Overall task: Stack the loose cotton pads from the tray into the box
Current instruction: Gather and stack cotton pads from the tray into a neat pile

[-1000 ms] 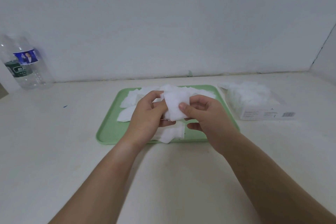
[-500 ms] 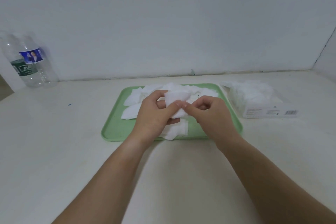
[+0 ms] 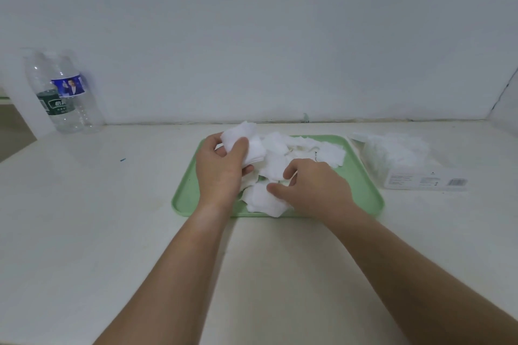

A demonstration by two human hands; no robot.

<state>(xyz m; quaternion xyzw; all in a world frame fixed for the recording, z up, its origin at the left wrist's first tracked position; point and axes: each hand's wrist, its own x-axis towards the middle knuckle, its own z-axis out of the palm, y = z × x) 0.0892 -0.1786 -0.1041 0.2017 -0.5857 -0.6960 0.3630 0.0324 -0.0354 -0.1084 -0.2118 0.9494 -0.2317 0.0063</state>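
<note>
A: What is nearest?

B: Two bare forearms reach over the pale surface [image 3: 84,218] to a green tray [image 3: 185,199].

A: And the right hand?

B: The right hand [image 3: 316,187] is low over the loose cotton pads [image 3: 269,202] at the tray's near edge, its grip partly closed, thumb and fingertips touching them. I cannot tell whether it has hold of one.

A: The left?

B: The left hand [image 3: 221,168] has its grip closed round a small stack of pads [image 3: 246,143], above the tray's left half.

A: Further back?

B: More pads [image 3: 314,148] lie heaped toward the tray's far side. The box [image 3: 414,171], holding pads, sits just right of the tray. A clear water bottle [image 3: 60,95] stands far left by the wall [image 3: 252,36].
</note>
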